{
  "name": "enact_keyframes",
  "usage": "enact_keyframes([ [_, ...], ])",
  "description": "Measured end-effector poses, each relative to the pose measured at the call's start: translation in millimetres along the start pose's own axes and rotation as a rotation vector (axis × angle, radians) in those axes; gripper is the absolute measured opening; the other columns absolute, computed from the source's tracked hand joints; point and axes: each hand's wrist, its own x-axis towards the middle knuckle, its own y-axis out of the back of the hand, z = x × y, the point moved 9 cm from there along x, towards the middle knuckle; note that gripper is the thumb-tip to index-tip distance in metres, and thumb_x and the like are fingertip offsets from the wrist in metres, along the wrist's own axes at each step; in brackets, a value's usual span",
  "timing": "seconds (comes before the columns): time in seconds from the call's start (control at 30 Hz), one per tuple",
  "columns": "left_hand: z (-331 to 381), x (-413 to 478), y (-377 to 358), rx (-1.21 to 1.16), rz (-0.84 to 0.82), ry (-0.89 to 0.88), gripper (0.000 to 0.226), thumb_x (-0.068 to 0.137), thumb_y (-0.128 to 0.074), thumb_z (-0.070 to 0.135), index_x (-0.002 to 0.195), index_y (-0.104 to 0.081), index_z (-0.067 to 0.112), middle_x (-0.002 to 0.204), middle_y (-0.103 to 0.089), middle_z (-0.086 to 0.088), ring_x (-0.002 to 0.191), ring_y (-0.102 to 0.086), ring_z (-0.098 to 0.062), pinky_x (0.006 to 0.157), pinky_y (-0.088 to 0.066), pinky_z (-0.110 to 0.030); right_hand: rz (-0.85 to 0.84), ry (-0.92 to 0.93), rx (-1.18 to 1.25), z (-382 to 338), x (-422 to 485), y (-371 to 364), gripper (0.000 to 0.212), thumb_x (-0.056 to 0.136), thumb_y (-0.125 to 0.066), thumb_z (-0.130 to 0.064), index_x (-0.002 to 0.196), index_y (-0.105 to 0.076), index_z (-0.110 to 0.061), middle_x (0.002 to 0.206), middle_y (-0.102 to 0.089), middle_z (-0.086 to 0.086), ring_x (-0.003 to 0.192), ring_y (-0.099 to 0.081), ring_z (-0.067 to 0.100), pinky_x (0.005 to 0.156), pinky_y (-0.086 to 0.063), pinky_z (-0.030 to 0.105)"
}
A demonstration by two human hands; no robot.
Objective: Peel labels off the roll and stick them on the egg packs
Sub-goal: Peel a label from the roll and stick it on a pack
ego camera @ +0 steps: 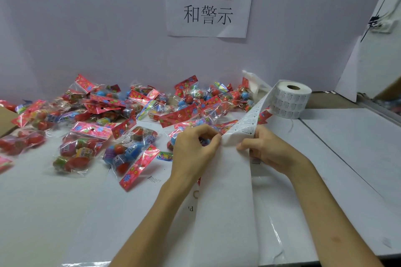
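Your left hand [195, 147] and right hand [269, 151] pinch the label strip [247, 121] at its bend, likely to free a label's edge.

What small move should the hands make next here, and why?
Probably peel one label's edge off the strip with the left hand while the right hand steadies it: both pinch the strip where printed labels end, bare backing hangs below, and egg packs wait alongside.

Even, soft indoor light, faint shadows, glare on the cellophane packs [130, 134], slight softness, wide-angle bending at edges.
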Motion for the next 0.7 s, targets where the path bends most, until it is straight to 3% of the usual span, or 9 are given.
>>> enact_keyframes([
  [0.2, 0, 0, 0, -0.016, -0.014, 0.045, 0.019, 0.086, -0.072, 0.014, 0.077, -0.075, 0.03, 0.073, -0.069, 0.02, 0.074, -0.063, -0.002, 0.067, -0.048, -0.013, 0.012, -0.031, 0.044, 8, 3, 4, 0.041, 0.086, -0.065, 0.005, 0.121, -0.05, 0.021, 0.081, -0.049, 0.015, 0.056, -0.045, 0.013, 0.047, -0.035, 0.02],
  [0.3, -2, 0, 1, -0.033, -0.016, 0.072, 0.018, 0.087, -0.072, 0.014, 0.078, -0.076, 0.029, 0.074, -0.07, 0.019, 0.074, -0.063, -0.002, 0.066, -0.047, -0.011, 0.013, -0.042, 0.073, 9, 4, 4, 0.045, 0.088, -0.063, 0.007, 0.128, -0.048, 0.017, 0.092, -0.055, 0.018, 0.068, -0.054, 0.018, 0.048, -0.041, 0.019],
  [0.37, -2, 0, 0, -0.047, -0.022, 0.088, 0.017, 0.087, -0.072, 0.014, 0.079, -0.077, 0.027, 0.074, -0.07, 0.017, 0.072, -0.062, -0.001, 0.065, -0.046, -0.011, 0.015, -0.053, 0.074, 11, 5, 4, 0.049, 0.088, -0.065, 0.005, 0.131, -0.044, 0.017, 0.095, -0.053, 0.018, 0.073, -0.052, 0.022, 0.049, -0.04, 0.02],
  [0.5, -3, 0, 0, -0.056, -0.025, 0.109, 0.013, 0.088, -0.072, 0.015, 0.082, -0.079, 0.024, 0.077, -0.072, 0.014, 0.073, -0.063, -0.001, 0.066, -0.048, -0.01, 0.019, -0.055, 0.068, 13, 6, 5, 0.051, 0.088, -0.066, 0.003, 0.132, -0.043, 0.016, 0.093, -0.048, 0.015, 0.063, -0.045, 0.015, 0.049, -0.037, 0.022],
  [0.57, -4, 0, 0, -0.053, -0.021, 0.116, 0.013, 0.088, -0.071, 0.015, 0.083, -0.079, 0.024, 0.077, -0.072, 0.014, 0.074, -0.064, -0.002, 0.066, -0.048, -0.01, 0.002, -0.046, 0.061, 12, 7, 5, 0.048, 0.087, -0.067, 0.002, 0.13, -0.046, 0.014, 0.091, -0.049, 0.015, 0.062, -0.046, 0.014, 0.05, -0.037, 0.023],
  [0.7, -5, 0, 2, -0.056, 0.002, 0.124, 0.015, 0.087, -0.07, 0.012, 0.08, -0.078, 0.022, 0.076, -0.072, 0.015, 0.073, -0.063, 0.002, 0.066, -0.045, -0.008, -0.067, 0.009, 0.049, 4, 4, -1, 0.017, 0.088, -0.058, 0.011, 0.104, -0.064, 0.01, 0.068, -0.063, 0.002, 0.056, -0.057, 0.01, 0.047, -0.042, 0.016],
])
